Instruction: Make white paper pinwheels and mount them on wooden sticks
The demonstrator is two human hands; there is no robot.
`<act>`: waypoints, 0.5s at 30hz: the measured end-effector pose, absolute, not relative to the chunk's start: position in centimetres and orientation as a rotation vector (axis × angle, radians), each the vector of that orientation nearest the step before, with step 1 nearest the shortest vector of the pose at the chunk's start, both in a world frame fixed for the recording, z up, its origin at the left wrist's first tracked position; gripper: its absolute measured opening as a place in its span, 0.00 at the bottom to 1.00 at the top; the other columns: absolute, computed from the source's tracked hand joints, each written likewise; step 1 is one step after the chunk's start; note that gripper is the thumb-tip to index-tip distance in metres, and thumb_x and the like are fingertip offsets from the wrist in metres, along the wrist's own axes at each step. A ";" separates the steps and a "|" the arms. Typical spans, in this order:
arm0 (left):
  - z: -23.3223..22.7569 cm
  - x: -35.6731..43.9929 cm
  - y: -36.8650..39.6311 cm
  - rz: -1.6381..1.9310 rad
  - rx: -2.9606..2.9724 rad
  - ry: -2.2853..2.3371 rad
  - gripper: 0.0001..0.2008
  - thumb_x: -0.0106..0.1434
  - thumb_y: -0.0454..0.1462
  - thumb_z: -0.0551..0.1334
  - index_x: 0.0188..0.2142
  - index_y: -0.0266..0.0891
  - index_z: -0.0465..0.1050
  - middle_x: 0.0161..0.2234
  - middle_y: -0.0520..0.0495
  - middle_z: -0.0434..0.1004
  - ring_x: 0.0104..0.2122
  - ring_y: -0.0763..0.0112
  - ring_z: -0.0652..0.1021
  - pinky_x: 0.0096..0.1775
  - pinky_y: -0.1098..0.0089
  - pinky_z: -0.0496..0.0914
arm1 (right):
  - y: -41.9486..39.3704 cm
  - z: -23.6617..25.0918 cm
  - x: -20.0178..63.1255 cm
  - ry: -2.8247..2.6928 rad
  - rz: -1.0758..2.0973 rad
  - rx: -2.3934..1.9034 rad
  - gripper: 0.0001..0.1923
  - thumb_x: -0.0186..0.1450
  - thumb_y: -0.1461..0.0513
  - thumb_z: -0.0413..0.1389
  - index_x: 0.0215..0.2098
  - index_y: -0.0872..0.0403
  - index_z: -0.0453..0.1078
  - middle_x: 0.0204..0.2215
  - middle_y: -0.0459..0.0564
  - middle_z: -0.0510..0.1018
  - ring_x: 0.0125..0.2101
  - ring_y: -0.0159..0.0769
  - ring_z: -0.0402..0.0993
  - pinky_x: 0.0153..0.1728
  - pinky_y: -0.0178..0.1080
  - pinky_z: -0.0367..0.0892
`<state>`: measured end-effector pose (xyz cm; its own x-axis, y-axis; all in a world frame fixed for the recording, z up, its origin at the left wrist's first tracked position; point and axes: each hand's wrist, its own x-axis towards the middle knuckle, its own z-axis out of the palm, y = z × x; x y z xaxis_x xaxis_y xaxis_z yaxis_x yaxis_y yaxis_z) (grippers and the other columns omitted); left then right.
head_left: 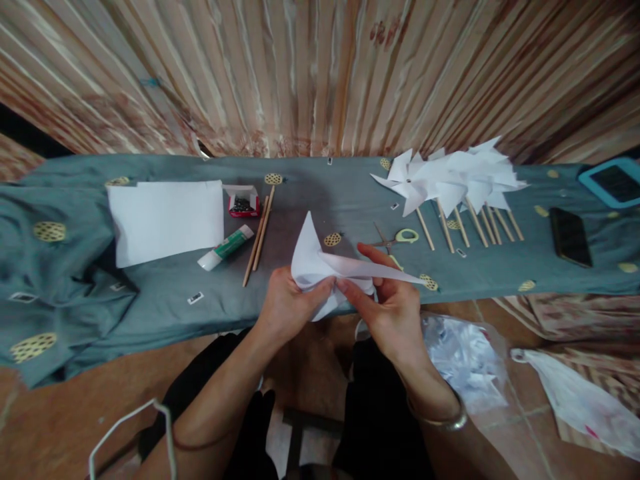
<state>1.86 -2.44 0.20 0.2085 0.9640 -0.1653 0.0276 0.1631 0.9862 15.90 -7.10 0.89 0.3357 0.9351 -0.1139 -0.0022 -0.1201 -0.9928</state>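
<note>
Between my two hands is a white paper pinwheel point(307, 257), its blades curled in and pointing up and to the right. My left hand point(287, 303) grips its left side, thumb pressed near the middle. From the right, my right hand point(393, 303) pinches the folded paper, its thumb close to the left thumb. Fingers beneath the paper are partly hidden. Just behind the right hand lie scissors point(406, 235) with light green handles, partly covered by that hand. Two wooden sticks point(260, 233) rest to the left of the paper.
Left on the cloth-covered table point(165, 293) are white paper sheets point(167, 220), a glue stick point(226, 248) and a red box point(243, 202) of small dark pieces. Finished pinwheels point(460, 177) lie back right, near a phone point(571, 237) and a blue-framed device point(613, 181). A plastic bag point(465, 360) sits below.
</note>
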 end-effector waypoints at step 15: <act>0.1 1.7 -2.4 0.955 1.226 1.168 0.09 0.50 0.38 0.66 0.27 0.32 0.79 0.24 0.48 0.81 0.22 0.72 0.76 0.26 0.75 0.70 | -7.0 0.7 15.4 -0.907 1.001 -1.436 0.27 0.55 0.58 0.68 0.52 0.50 0.70 0.34 0.45 0.84 0.33 0.36 0.80 0.35 0.39 0.76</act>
<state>1.73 -2.44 0.05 0.1786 0.9743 -0.1369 0.0594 0.1282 0.9900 15.42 -7.03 0.67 0.3473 0.9334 -0.0907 -0.0016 -0.0962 -0.9954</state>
